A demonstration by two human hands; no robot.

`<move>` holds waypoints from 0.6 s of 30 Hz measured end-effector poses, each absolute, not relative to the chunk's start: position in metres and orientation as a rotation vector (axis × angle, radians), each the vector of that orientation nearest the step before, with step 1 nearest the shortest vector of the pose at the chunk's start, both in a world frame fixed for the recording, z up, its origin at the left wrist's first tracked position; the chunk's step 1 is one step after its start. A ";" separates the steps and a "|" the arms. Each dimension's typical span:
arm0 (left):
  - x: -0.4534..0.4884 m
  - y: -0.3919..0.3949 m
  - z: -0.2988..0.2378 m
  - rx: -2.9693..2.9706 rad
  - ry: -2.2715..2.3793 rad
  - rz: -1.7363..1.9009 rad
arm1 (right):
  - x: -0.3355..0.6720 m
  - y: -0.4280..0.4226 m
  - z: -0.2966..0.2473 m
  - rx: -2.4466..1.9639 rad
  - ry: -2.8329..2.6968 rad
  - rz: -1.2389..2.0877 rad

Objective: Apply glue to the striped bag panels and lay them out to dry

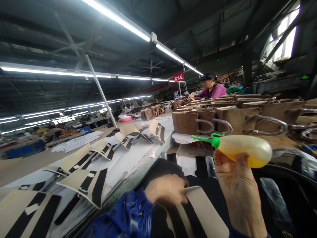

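My right hand (235, 188) is raised and closed around a soft squeeze bottle (250, 148) with yellow-amber liquid inside. Its green nozzle points left, and the small green cap hangs open on its strap. Lower down, my left hand (168, 189) grips the top edge of a beige bag panel (206, 208) with black stripes, fingers curled over it. That panel lies tilted over my lap, its lower part cut off by the frame. Similar beige and black panels (85, 185) are spread on the table at the left.
Rows of brown bags (232, 120) with plastic-wrapped handles stand at the right. A person in a purple top (218, 91) works behind them. White sheets (76, 140) lie on the table (15, 168), whose edge runs diagonally beside my left arm. A pole (101, 91) rises behind.
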State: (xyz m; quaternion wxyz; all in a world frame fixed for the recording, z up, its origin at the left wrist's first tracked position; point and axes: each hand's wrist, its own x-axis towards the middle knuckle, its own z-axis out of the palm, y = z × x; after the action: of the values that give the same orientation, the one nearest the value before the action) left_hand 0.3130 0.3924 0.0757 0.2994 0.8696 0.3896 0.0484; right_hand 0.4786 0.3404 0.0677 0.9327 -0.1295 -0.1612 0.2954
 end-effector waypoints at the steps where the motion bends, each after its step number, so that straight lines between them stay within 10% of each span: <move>1: 0.308 0.393 0.075 2.293 1.033 0.126 | 0.478 0.340 0.068 -0.269 -0.327 0.612; 18: 0.289 0.336 0.032 0.780 0.897 1.338 | 0.447 0.330 0.057 -0.394 -0.593 0.678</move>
State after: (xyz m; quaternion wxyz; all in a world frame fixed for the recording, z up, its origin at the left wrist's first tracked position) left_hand 0.2889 0.3358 0.0323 0.6257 0.3401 0.3909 0.5832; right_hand 0.4472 0.3300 0.0575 0.8815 -0.1894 -0.2849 0.3255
